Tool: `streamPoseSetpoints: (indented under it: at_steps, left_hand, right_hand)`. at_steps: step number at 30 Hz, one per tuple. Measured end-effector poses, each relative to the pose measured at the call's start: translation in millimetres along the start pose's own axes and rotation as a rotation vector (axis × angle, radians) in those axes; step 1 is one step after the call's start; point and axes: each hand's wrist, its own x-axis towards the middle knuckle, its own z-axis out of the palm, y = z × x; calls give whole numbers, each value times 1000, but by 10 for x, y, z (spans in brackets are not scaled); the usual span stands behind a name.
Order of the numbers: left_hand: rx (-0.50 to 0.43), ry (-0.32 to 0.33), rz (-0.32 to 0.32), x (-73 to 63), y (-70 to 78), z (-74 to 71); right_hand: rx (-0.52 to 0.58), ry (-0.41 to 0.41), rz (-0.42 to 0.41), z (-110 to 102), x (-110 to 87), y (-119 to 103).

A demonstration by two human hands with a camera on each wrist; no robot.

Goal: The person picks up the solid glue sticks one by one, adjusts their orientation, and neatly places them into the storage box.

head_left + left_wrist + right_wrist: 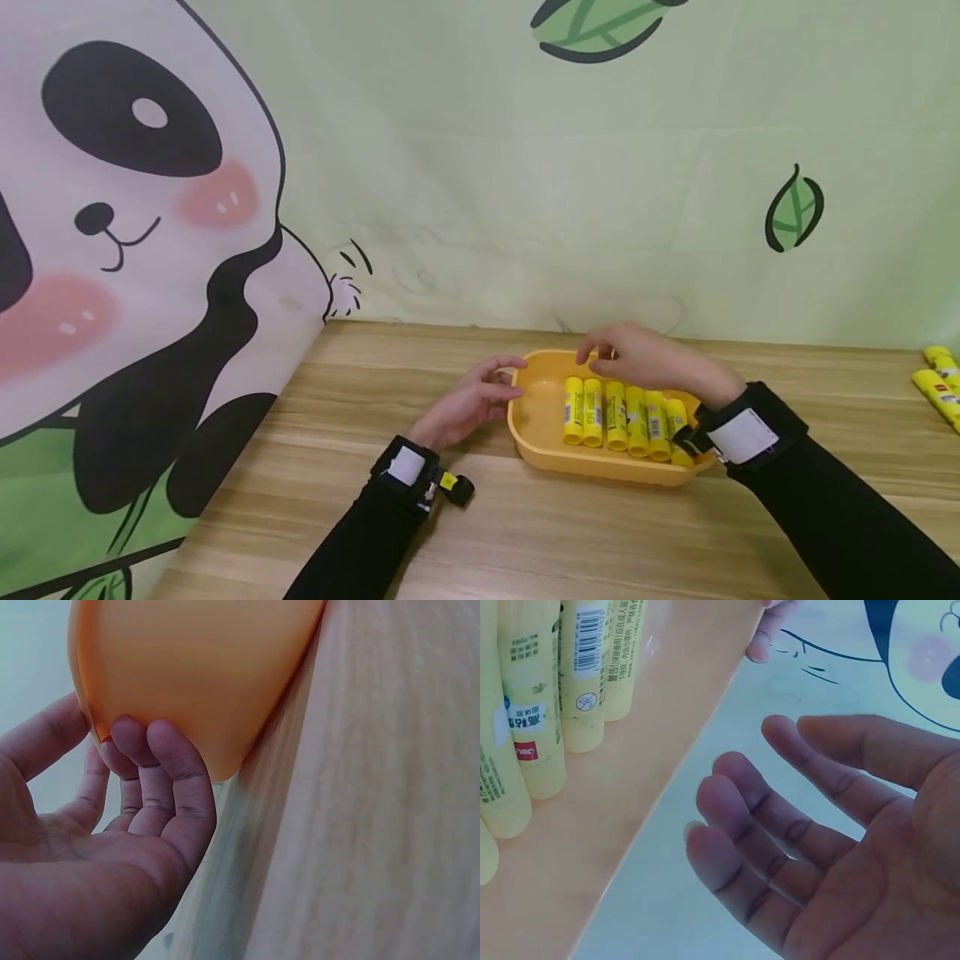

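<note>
A yellow-orange plastic tray [542, 417] lies on the table, with several yellow glue sticks [616, 417] side by side in its middle and right part. At the tray's left end, my left hand [468, 404] holds the rim. Curled fingertips [180, 750] rest against the outer wall in the left wrist view. My right hand [637, 354] hovers over the far rim, fingers loosely bent and nothing held between them. In the right wrist view, the glue sticks [536, 712] show printed labels and a barcode, apart from the right fingertips [712, 855].
More yellow glue sticks [937, 396] lie at the table's far right edge. The wooden table [585, 533] meets a green backdrop [480, 167] with leaves and a large panda [150, 233] on the left. Each wrist wears a black strap with a small camera.
</note>
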Motion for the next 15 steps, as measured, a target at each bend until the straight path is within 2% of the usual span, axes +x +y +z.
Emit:
streamPoseSetpoints:
  at_steps: [5, 10, 15]
  left_hand:
    - [-4, -6, -11, 15, -7, -6]
    - [-6, -9, -14, 11, -8, -11]
    - [-6, -12, -11, 6, -1, -11]
  right_hand:
    - [41, 23, -3, -7, -94, 59]
    - [31, 77, -13, -46, -144, 115]
    - [40, 85, -9, -69, -159, 159]
